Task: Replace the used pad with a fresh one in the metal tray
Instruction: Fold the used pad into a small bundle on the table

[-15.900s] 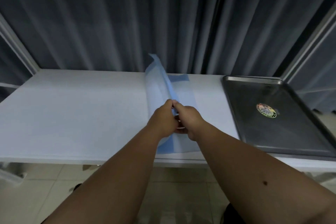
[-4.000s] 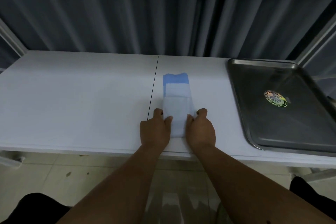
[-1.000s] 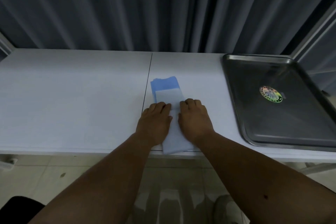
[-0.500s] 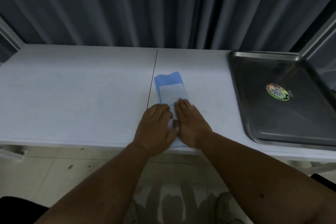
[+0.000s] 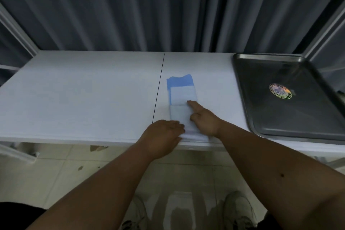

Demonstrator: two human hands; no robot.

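A folded pad [image 5: 182, 95], blue at its far end and white toward me, lies as a narrow strip on the white table [image 5: 84, 95] just right of the table's seam. My right hand [image 5: 202, 117] lies flat along the pad's right side, fingers straight and pointing away from me. My left hand [image 5: 163, 135] rests at the pad's near left corner by the table's front edge, fingers relaxed and touching the pad. The metal tray [image 5: 242, 87] sits at the right end of the table with nothing in it but a round sticker [image 5: 280, 91].
Dark grey curtains [image 5: 149, 9] hang right behind the table. The table's front edge runs just under my wrists, with tiled floor and my shoes below. Light metal frame bars stand at the far left and far right.
My left hand has slid back and left to the pad's near corner. My right hand has shifted to the pad's right side, uncovering the pad's middle.
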